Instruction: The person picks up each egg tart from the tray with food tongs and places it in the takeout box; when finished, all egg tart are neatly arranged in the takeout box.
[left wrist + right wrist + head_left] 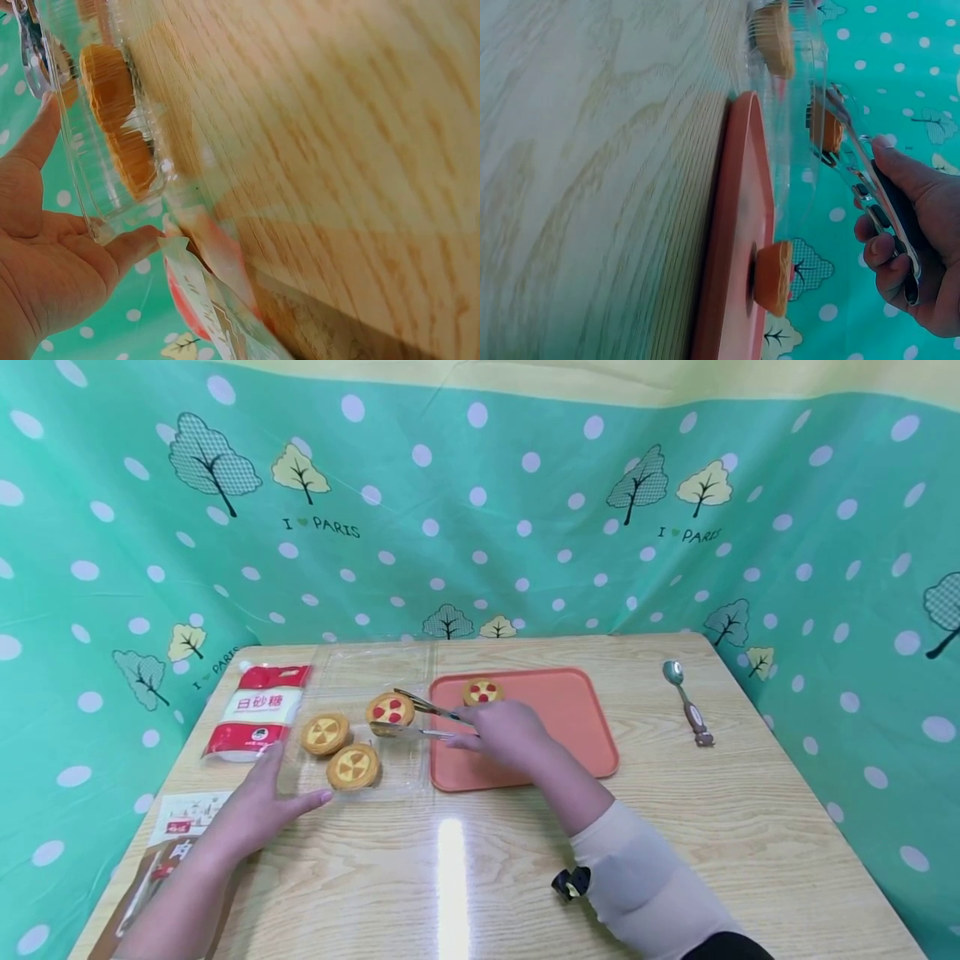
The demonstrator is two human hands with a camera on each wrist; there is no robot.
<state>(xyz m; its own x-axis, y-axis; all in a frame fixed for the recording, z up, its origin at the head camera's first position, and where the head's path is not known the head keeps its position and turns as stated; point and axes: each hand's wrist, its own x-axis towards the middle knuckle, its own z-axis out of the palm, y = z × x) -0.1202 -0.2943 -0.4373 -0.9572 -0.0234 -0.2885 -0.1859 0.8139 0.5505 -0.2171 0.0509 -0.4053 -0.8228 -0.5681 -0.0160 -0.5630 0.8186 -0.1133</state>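
My right hand (506,735) grips metal tongs (881,210), whose jaws stand around a tart with red topping (390,708). In the right wrist view that tart appears raised near the rim of a clear plastic container (411,768). Two plain-topped tarts, one behind (325,734) and one in front (354,766), sit in the container. With thumb and fingers spread, my left hand (258,806) is at the container's near left side; its thumb lies along the rim in the left wrist view. Another red-topped tart (482,691) rests on a pink tray (577,718).
Left of the container lies a red and white sugar bag (258,710). A brown and white package (187,814) is partly under my left forearm. A spoon with a brown handle (688,706) lies at the right of the wooden table (675,827). Dotted green cloth (480,527) surrounds the table.
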